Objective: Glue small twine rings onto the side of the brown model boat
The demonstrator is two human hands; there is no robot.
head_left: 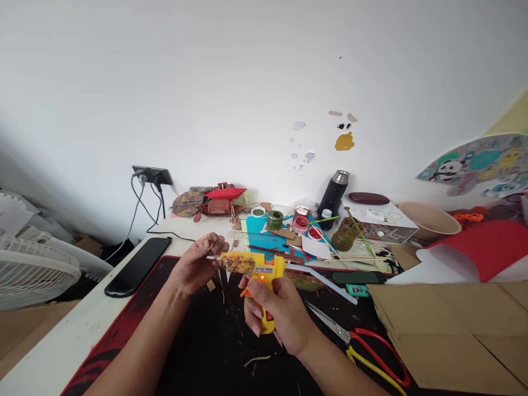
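My right hand (284, 313) is wrapped around the grip of a yellow hot glue gun (270, 268), its nozzle pointing left. An orange light glows on the gun's side, and dried residue coats its front. A long translucent glue stick (325, 283) sticks out of the back. Close to the nozzle, my left hand (193, 267) is raised with its fingers curled together; a small brownish thing seems to be pinched there, too small to name. Below both hands lies a black desk mat (206, 352) with scraps on it.
Scissors (342, 333) with red and yellow handles lie at the right, beside cardboard (445, 330). Paint jars (274, 220), a murky glass jar (346, 236) and a black flask (333, 192) stand at the back. A phone (138, 267) and a fan (33, 269) are on the left.
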